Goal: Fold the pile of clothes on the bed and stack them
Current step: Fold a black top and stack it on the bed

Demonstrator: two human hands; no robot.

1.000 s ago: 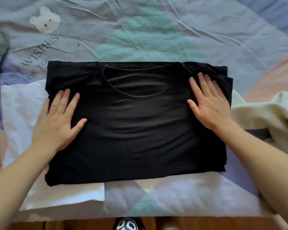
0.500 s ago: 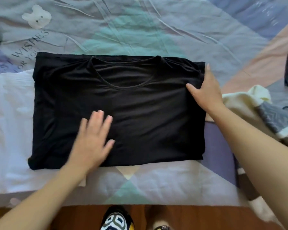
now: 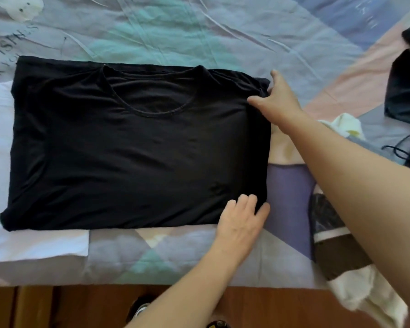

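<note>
On the bed (image 3: 199, 31), the black shirt (image 3: 133, 150) lies flat, partly on a white cloth (image 3: 33, 245). The right hand (image 3: 277, 100) pinches the shirt's far right corner, thumb on top, fingers tucked under the edge. The left hand (image 3: 240, 223) sits at the near right corner with fingers curled at the edge; I cannot tell if it grips yet. If only one hand lifts, the fold could go crooked or the tucked layers could slip out. More clothes (image 3: 336, 245) wait under the right arm. No boxes or baskets show.
</note>
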